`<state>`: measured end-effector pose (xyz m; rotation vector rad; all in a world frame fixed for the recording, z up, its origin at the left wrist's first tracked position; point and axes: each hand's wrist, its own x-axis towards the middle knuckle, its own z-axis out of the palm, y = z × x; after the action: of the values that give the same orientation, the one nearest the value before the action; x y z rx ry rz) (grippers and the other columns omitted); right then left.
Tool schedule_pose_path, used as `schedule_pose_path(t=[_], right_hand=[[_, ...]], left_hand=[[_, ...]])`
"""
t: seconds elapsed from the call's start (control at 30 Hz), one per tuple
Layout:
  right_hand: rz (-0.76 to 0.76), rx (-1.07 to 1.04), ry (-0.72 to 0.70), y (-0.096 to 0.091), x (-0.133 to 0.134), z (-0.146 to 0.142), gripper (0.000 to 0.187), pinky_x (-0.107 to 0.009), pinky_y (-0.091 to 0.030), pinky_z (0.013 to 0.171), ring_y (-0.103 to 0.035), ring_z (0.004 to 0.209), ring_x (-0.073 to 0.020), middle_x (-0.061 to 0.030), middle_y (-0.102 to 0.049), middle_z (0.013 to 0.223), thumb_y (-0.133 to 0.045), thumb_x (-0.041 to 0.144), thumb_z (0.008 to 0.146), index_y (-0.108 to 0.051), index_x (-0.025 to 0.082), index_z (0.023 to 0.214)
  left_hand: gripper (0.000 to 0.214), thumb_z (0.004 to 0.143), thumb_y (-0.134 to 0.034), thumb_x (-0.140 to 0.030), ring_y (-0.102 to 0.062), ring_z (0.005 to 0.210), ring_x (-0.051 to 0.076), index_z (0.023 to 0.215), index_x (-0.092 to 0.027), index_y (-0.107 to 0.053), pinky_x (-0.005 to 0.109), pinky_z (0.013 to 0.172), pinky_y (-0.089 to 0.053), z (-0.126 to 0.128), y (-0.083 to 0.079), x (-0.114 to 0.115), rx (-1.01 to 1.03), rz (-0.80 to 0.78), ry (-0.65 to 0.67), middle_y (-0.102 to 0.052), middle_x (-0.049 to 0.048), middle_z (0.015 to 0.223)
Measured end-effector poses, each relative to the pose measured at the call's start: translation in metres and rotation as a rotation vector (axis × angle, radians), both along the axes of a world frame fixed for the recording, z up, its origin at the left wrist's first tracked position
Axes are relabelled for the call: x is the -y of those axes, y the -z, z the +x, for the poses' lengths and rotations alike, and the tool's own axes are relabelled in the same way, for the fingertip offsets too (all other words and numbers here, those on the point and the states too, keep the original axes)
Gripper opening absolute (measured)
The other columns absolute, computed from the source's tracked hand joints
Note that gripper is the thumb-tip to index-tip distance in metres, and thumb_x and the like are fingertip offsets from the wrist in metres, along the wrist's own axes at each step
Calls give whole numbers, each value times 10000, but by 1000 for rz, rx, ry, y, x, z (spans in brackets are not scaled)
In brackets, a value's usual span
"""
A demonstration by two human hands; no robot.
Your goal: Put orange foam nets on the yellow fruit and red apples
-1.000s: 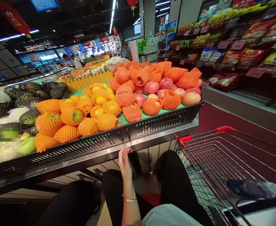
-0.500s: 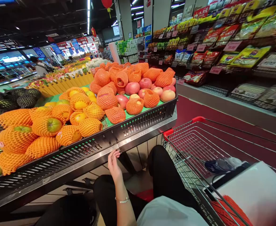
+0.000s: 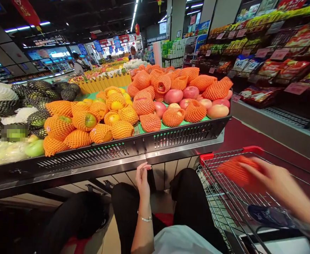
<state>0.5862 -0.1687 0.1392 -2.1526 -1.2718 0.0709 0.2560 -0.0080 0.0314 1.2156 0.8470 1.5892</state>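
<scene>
My right hand (image 3: 272, 178), blurred by motion, is closed round a fruit in a red-orange foam net (image 3: 241, 173). The hand holds it above the wire shopping cart (image 3: 218, 197) on the right; the net hides the fruit's kind. Near the metal front edge of the display (image 3: 123, 163) is my left hand (image 3: 143, 173), empty, its fingers loosely bent and slightly apart. Whether it touches the edge I cannot tell. Above it, a black slotted rail fronts reddish-pink round fruits (image 3: 173, 96), many in red-orange nets, and yellow-green fruits in orange nets (image 3: 85, 120).
In the cart lie a dark blue item (image 3: 268, 215) and a white flat item (image 3: 284, 245). Dark net-wrapped fruits (image 3: 38, 90) fill the display's left part. Packaged goods stand on shelves (image 3: 276, 60) to the right. Two people (image 3: 79, 65) are in the background.
My right hand has come up from the lower right with the netted fruit and moved over the cart. The view has turned left. My left hand stays near the display edge.
</scene>
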Motion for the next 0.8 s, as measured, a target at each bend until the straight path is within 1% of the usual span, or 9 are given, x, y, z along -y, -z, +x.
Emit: schedule_pose_path(t=[0.1, 0.2, 0.27, 0.37, 0.5, 0.57, 0.63, 0.73, 0.8], right_hand=[[79, -226, -354, 8, -62, -41, 421, -329, -494, 783, -651, 859, -237, -105, -700, 966, -483, 587, 864, -644, 207, 947], [216, -322, -611, 10, -112, -92, 326, -302, -483, 802, -635, 864, -205, -67, -685, 942, -447, 461, 920, -621, 188, 958], [247, -343, -717, 15, -129, -119, 284, -288, -481, 796, -634, 856, -190, -53, -683, 932, -437, 403, 937, -616, 185, 975], [248, -339, -811, 34, -136, -142, 249, -281, -482, 792, -640, 847, -183, -53, -689, 933, -434, 349, 952, -619, 183, 970], [262, -350, -866, 62, -132, -149, 247, -283, -490, 794, -644, 870, -184, -68, -687, 956, -436, 343, 962, -619, 178, 974], [297, -380, -839, 67, -131, -146, 244, -287, -495, 794, -643, 871, -182, -69, -683, 957, -448, 341, 958, -619, 180, 1022], [364, -421, -786, 67, -133, -140, 257, -300, -494, 821, -631, 911, -184, -75, -668, 996, -453, 342, 954, -616, 189, 1080], [479, -557, -644, 63, -138, -130, 261, -318, -498, 844, -617, 925, -180, -77, -637, 1048, -481, 364, 936, -609, 209, 1102], [462, -707, -627, 61, -141, -126, 252, -310, -518, 806, -633, 852, -166, -65, -650, 989, -521, 382, 912, -609, 208, 1073]], left_hand=[[265, 883, -575, -375, -639, 787, 155, 1077, -202, -629, 292, 791, -498, 7, -6, 14, 1, 93, 116, -680, 46, 881], [376, 877, -575, -420, -615, 968, 202, 1206, -237, -566, 344, 869, -495, 9, -14, 26, -30, 215, 158, -622, 88, 1084], [454, 860, -571, -491, -567, 1073, 233, 1241, -247, -549, 371, 919, -474, 7, -21, 31, -95, 274, 127, -555, 106, 1186], [423, 859, -575, -475, -566, 1022, 221, 1208, -236, -581, 353, 909, -457, 2, -30, 33, -308, 235, 74, -578, 93, 1112], [185, 772, -692, -304, -581, 777, 185, 924, -199, -679, 307, 764, -464, 2, -32, 26, -656, 78, 27, -627, 33, 807], [101, 739, -705, -271, -562, 700, 166, 786, -189, -669, 280, 700, -450, 4, -28, 21, -705, 35, -5, -605, 10, 723], [107, 750, -684, -278, -550, 665, 148, 736, -182, -638, 253, 659, -437, 4, -24, 18, -633, 13, -21, -589, -3, 684], [176, 776, -664, -337, -567, 668, 131, 751, -175, -600, 224, 645, -446, -1, -19, 13, -356, -40, -95, -604, -4, 690], [252, 746, -701, -393, -569, 629, 117, 757, -171, -583, 203, 608, -448, -4, -19, 11, -159, -87, -150, -617, -4, 681]])
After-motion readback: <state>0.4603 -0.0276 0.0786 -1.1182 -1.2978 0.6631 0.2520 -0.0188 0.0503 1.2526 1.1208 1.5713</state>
